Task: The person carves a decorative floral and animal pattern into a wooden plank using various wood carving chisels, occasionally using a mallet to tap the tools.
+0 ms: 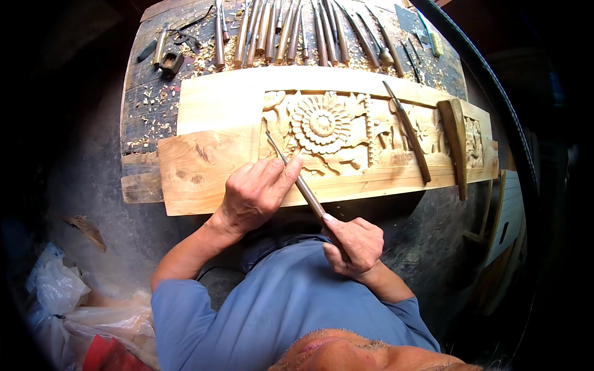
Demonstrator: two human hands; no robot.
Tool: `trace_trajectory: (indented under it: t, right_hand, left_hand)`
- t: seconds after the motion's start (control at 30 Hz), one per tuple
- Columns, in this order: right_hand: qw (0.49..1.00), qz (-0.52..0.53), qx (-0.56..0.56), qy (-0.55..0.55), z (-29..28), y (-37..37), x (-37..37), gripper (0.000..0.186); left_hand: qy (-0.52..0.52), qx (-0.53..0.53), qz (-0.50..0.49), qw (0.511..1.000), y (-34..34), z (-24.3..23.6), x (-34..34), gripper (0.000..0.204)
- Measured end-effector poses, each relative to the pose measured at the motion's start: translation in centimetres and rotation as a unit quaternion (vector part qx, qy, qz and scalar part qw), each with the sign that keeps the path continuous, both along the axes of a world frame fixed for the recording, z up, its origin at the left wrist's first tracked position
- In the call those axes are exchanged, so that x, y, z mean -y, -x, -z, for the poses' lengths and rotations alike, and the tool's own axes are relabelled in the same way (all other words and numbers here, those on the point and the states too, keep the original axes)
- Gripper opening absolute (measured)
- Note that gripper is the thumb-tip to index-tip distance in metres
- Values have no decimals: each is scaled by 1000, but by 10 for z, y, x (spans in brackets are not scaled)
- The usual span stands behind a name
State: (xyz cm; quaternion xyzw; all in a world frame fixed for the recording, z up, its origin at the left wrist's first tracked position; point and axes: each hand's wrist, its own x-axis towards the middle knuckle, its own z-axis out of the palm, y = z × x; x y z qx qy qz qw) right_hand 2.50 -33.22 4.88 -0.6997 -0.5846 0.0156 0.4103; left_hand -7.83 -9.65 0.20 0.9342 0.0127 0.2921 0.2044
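Note:
A pale wooden panel (216, 111) lies before me, carved in relief with a round layered flower (322, 122) and leafy shapes. Both of my hands are on one wood-handled carving chisel (307, 195). Its metal tip meets the carving at the lower left of the flower. My left hand (257, 188) pinches the chisel's upper part, close to the panel's near edge. Around the handle's lower end wraps my right hand (354, 245), the thumb laid along the wood.
Across the panel's right part rest another chisel (408, 133) and a thick wooden mallet (456, 139). Several chisels (272, 34) line the far side of the workbench (142, 111) among wood shavings. A dark cable (495, 80) hangs at right; plastic bags (62, 290) lie at lower left.

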Motion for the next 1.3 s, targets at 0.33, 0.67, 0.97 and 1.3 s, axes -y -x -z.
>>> trace_trajectory:
  t: [0.33, 0.67, 0.97, 1.3]
  right_hand:
    - [999, 5, 39, -16, 30, 8, -16, 53]
    - [999, -19, 44, 7, 32, 8, -20, 52]
    - [999, -12, 38, 16, 30, 8, -23, 47]
    - [1000, -8, 24, 2, 31, 11, -28, 46]
  left_hand:
    - [-19, -18, -59, 998, -3, -1, 2, 41]
    - [8, -27, -68, 997, -2, -2, 1, 44]
    - [18, -45, -68, 997, -4, 0, 0, 44]
    - [34, -52, -61, 996, -5, -4, -1, 45]
